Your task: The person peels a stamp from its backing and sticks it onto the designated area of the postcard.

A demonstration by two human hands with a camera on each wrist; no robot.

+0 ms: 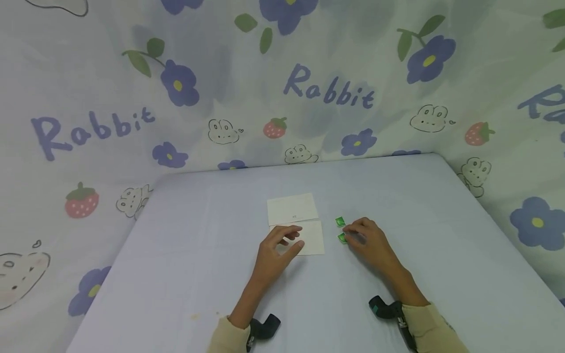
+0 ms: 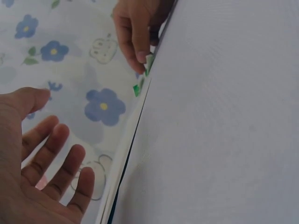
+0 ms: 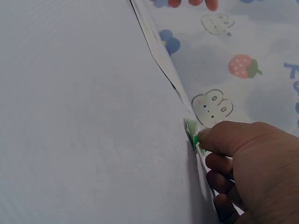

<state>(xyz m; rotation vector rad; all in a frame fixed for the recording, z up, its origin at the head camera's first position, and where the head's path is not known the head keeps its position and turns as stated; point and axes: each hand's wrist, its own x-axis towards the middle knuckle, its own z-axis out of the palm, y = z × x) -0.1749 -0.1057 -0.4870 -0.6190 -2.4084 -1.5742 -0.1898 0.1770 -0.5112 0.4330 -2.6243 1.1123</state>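
Over the nearer of two white paper cards [image 1: 314, 239], my left hand [image 1: 274, 252] hovers with loosely bent fingers and holds nothing. The farther white card [image 1: 289, 208] lies just behind it, with faint small print near its lower edge. To the right of the cards, my right hand [image 1: 371, 245] pinches a small green square [image 1: 342, 238] between thumb and fingers. The pinched green piece [image 3: 194, 138] has a pale edge tilted up off the table in the right wrist view. Another small green square [image 1: 340, 221] lies just beyond the fingertips.
A white cloth covers the table [image 1: 190, 264]. Behind it hangs a curtain [image 1: 247, 98] printed with rabbits, flowers and strawberries. Black wrist cameras sit on both forearms, the left camera [image 1: 267, 327] and the right camera [image 1: 383, 309] close above the tabletop.
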